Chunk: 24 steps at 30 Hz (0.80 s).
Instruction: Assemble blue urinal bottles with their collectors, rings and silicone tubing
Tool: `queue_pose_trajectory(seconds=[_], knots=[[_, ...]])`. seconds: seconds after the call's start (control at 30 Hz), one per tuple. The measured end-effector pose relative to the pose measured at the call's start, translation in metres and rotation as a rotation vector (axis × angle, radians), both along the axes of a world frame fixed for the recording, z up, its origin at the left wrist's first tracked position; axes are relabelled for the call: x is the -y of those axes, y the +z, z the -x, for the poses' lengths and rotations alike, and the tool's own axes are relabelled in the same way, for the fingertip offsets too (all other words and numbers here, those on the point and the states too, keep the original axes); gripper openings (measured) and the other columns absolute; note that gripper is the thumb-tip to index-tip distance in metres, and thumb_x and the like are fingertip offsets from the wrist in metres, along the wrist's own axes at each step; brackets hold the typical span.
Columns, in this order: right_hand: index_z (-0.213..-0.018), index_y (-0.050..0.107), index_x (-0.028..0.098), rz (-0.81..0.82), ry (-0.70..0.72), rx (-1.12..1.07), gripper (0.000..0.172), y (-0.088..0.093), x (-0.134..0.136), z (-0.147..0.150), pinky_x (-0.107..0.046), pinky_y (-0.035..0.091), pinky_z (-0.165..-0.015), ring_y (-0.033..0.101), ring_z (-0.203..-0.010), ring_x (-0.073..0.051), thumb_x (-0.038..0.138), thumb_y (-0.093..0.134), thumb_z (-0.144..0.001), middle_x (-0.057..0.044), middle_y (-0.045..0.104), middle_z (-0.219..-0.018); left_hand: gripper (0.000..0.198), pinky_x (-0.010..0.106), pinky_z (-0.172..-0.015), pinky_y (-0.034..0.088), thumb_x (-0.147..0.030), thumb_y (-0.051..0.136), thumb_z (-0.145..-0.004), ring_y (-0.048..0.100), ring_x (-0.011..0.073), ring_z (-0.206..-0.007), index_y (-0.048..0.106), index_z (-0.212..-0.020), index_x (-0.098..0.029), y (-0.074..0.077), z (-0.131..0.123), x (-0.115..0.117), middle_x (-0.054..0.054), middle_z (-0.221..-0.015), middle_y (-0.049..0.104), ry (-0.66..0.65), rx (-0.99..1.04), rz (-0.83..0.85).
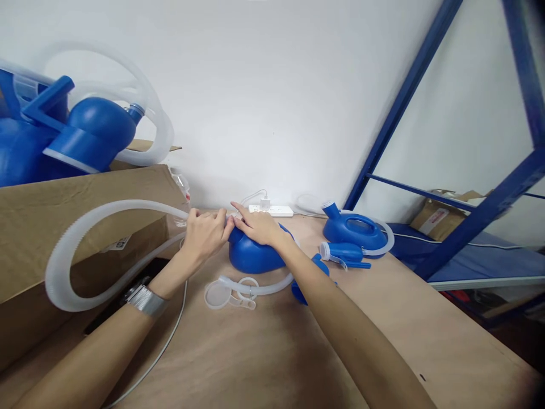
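Note:
A blue plastic bottle (252, 257) lies on the wooden table (238, 358), its neck end toward the left. My left hand (205, 234), with a watch on the wrist, is closed around the end of a translucent corrugated hose (63, 272) at the bottle's neck. My right hand (259, 226) rests over the neck, thumb and fingers pressed at the joint, with the index finger extended. The hose loops out to the left. In front of the bottle lie a clear round cap with a strap (218, 294) and another tube (272, 288).
An open cardboard box (85, 210) with blue bottles (102, 128) stands at left. To the right are a blue bottle (351, 228), a smaller blue piece (346, 251) and a blue metal frame (395, 108). A power strip (276, 211) lies by the wall.

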State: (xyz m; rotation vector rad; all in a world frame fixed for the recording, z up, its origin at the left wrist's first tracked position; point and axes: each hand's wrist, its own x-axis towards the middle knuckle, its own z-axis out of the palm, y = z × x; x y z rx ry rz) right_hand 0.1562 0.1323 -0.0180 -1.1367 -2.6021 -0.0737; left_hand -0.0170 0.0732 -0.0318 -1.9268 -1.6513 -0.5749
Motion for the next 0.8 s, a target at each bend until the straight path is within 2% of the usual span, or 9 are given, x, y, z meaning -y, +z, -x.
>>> queue_pose_trajectory(seconds=[0.17, 0.27, 0.33, 0.43, 0.5, 0.57, 0.6, 0.7, 0.8], knots=[[-0.162, 0.040, 0.021, -0.090, -0.059, 0.021, 0.062, -0.004, 0.007, -0.001, -0.036, 0.049, -0.090, 0.074, -0.115, -0.030, 0.055, 0.023, -0.113, -0.014, 0.077, -0.126, 0.052, 0.039, -0.066, 0.040, -0.039, 0.029, -0.105, 0.074, 0.0370, -0.069, 0.074, -0.091, -0.015, 0.005, -0.001, 0.004, 0.020, -0.075, 0.077, 0.125, 0.097, 0.040], [-0.161, 0.040, 0.018, -0.118, -0.091, 0.019, 0.062, -0.005, 0.011, -0.007, -0.036, 0.049, -0.092, 0.073, -0.117, -0.030, 0.053, 0.027, -0.112, -0.016, 0.078, -0.124, 0.058, 0.039, -0.064, 0.041, -0.035, 0.023, -0.106, 0.073, 0.0355, -0.065, 0.074, -0.086, -0.016, 0.008, 0.005, 0.005, 0.020, -0.073, 0.076, 0.177, 0.127, 0.025], [-0.156, 0.049, 0.018, -0.117, -0.075, 0.032, 0.058, -0.003, 0.013, -0.011, -0.036, 0.048, -0.091, 0.072, -0.117, -0.029, 0.051, 0.027, -0.113, -0.016, 0.077, -0.125, 0.058, 0.042, -0.069, 0.046, -0.037, 0.024, -0.107, 0.073, 0.0349, -0.067, 0.074, -0.086, -0.015, 0.009, 0.008, 0.005, 0.019, -0.073, 0.076, 0.144, 0.103, 0.007], [-0.131, 0.071, 0.021, -0.109, -0.014, 0.067, 0.053, 0.001, 0.013, -0.016, -0.033, 0.047, -0.091, 0.072, -0.114, -0.026, 0.046, 0.028, -0.114, -0.013, 0.078, -0.122, 0.052, 0.053, -0.089, 0.049, -0.035, 0.029, -0.107, 0.074, 0.0370, -0.082, 0.074, -0.094, -0.012, 0.009, 0.012, 0.003, 0.020, -0.082, 0.077, 0.040, 0.043, -0.037], [-0.120, 0.076, 0.022, -0.106, 0.023, 0.082, 0.052, 0.002, 0.012, -0.020, -0.032, 0.045, -0.089, 0.072, -0.112, -0.025, 0.047, 0.030, -0.114, -0.011, 0.079, -0.117, 0.044, 0.059, -0.105, 0.043, -0.027, 0.032, -0.106, 0.071, 0.0397, -0.107, 0.073, -0.113, -0.010, 0.009, 0.015, -0.001, 0.025, -0.107, 0.077, -0.022, 0.020, -0.080], [-0.120, 0.076, 0.023, -0.101, 0.057, 0.082, 0.052, 0.002, 0.009, -0.024, -0.030, 0.044, -0.086, 0.072, -0.109, -0.024, 0.053, 0.034, -0.112, -0.009, 0.078, -0.115, 0.043, 0.061, -0.116, 0.035, -0.018, 0.035, -0.102, 0.062, 0.0396, -0.127, 0.067, -0.130, -0.011, 0.009, 0.020, -0.004, 0.027, -0.133, 0.069, -0.073, 0.007, -0.108], [-0.121, 0.076, 0.023, -0.098, 0.069, 0.078, 0.053, 0.001, 0.008, -0.026, -0.030, 0.044, -0.085, 0.072, -0.107, -0.024, 0.058, 0.038, -0.110, -0.009, 0.078, -0.114, 0.045, 0.061, -0.119, 0.032, -0.014, 0.035, -0.101, 0.059, 0.0391, -0.132, 0.065, -0.134, -0.011, 0.008, 0.023, -0.006, 0.026, -0.139, 0.065, -0.093, 0.005, -0.110], [-0.119, 0.076, 0.022, -0.099, 0.073, 0.076, 0.063, -0.002, 0.003, -0.032, -0.030, 0.043, -0.081, 0.072, -0.101, -0.024, 0.075, 0.048, -0.099, -0.008, 0.078, -0.111, 0.051, 0.056, -0.118, 0.036, -0.005, 0.033, -0.095, 0.060, 0.0380, -0.129, 0.065, -0.134, -0.009, 0.003, 0.028, -0.011, 0.025, -0.137, 0.066, -0.132, 0.021, -0.076], [-0.115, 0.077, 0.020, -0.113, 0.067, 0.086, 0.074, -0.005, -0.002, -0.038, -0.030, 0.043, -0.080, 0.073, -0.097, -0.026, 0.085, 0.053, -0.088, -0.009, 0.077, -0.107, 0.058, 0.050, -0.102, 0.051, -0.001, 0.037, -0.088, 0.067, 0.0369, -0.119, 0.063, -0.139, -0.010, -0.003, 0.029, -0.015, 0.024, -0.133, 0.069, -0.154, 0.064, -0.005]])
